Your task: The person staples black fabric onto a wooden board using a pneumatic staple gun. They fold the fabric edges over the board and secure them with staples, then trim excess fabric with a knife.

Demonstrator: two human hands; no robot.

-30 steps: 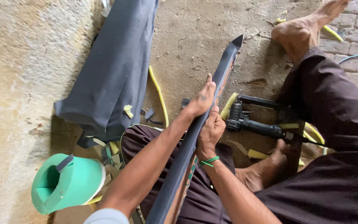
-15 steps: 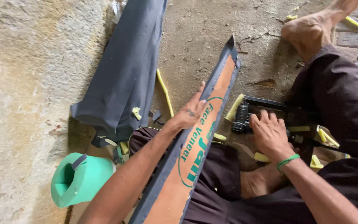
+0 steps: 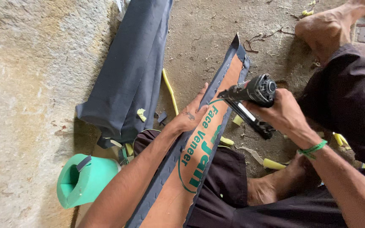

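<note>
A long brown plywood strip edged with dark grey fabric [image 3: 199, 147] runs diagonally from bottom centre toward upper centre. The black staple gun [image 3: 250, 99] sits right of its upper half. Upper left lies a folded dark grey fabric panel [image 3: 131, 71]; a green plastic jug [image 3: 85, 179] stands lower left, below it.

The lower end of the long wooden strip [image 3: 199, 156] is cut off by the bottom edge, and part of its left border is covered by the left hand [image 3: 191, 116]. The grip of the black staple gun [image 3: 250, 103] is hidden inside the right hand [image 3: 281, 114]. The dark fabric roll [image 3: 136, 63] is cropped at the top edge. The green plastic jug [image 3: 85, 179] is partly hidden behind the forearm.
</note>
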